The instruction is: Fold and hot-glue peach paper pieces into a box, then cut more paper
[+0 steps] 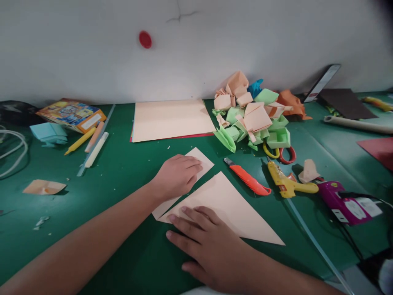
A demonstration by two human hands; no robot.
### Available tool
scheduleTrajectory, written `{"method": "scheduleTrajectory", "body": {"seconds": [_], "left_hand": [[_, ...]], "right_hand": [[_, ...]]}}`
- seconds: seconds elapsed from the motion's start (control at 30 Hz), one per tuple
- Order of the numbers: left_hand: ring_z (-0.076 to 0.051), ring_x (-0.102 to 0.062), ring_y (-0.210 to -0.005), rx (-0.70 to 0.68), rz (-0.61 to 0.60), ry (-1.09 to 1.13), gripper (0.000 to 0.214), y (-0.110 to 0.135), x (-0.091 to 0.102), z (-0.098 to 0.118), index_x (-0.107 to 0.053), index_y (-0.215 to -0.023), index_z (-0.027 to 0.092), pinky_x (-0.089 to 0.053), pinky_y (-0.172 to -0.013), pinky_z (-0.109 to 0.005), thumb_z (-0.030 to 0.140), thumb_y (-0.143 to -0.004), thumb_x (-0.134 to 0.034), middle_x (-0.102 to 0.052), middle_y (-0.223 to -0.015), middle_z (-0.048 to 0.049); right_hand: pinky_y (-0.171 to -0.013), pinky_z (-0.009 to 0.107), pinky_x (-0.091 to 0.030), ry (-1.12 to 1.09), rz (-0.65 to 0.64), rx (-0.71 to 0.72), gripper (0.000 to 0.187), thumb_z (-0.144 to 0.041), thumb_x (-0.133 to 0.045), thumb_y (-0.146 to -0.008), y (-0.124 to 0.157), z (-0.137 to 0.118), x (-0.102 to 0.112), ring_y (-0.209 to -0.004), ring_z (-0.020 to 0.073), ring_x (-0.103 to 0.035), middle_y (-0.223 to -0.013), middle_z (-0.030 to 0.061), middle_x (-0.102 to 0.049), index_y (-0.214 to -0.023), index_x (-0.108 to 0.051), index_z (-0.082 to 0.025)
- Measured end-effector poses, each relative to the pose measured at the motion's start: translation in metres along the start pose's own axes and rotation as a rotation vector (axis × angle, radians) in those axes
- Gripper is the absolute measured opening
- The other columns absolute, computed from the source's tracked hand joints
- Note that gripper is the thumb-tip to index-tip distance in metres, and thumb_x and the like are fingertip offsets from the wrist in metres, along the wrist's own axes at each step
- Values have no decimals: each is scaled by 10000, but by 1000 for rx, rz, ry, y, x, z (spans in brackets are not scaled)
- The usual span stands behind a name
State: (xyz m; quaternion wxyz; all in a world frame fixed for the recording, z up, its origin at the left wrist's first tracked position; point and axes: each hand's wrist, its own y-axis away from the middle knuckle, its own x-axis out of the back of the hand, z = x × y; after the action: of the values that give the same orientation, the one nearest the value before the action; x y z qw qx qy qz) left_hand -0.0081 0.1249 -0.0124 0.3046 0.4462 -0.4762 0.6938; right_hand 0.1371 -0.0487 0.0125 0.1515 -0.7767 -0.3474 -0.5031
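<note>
A sheet of pale peach paper lies on the green table. One part is a large triangle and beside it runs a narrow strip, parted by a dark slit that narrows toward the lower left corner. My left hand rests on the strip with fingers curled together over it. Flat on the triangle's lower left side is my right hand, fingers spread. To the right of the paper lies an orange box cutter, its blade end pointing up and left.
A stack of paper sheets lies by the wall. Folded paper pieces are heaped beside scissors. At right are a yellow glue gun and a purple power adapter. Markers and a box are left.
</note>
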Motion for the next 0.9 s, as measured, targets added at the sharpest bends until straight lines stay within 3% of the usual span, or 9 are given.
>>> {"method": "scheduleTrajectory", "body": {"seconds": [0.57,0.9], "left_hand": [[-242,-695,-1196,9,-34,0,337,1,0,0,-749,-1201,185,-543,-1016,-418,198,-1015,-468,-754,-1281,-79],[-242,-690,-1206,6,-33,-1,332,2,-2,-2,-736,-1207,168,-542,-1012,-425,197,-1018,-465,-749,-1294,-74]], "right_hand": [[-1272,489,-235,-3,-18,-9,567,-520,-353,-1095,2,0,0,-1584,273,-218,-1742,-10,-218,-1590,-399,-247],[-1259,504,-286,4,4,1,571,-482,-432,-1074,2,0,1,-1574,277,-239,-1730,4,-259,-1592,-416,-239]]}}
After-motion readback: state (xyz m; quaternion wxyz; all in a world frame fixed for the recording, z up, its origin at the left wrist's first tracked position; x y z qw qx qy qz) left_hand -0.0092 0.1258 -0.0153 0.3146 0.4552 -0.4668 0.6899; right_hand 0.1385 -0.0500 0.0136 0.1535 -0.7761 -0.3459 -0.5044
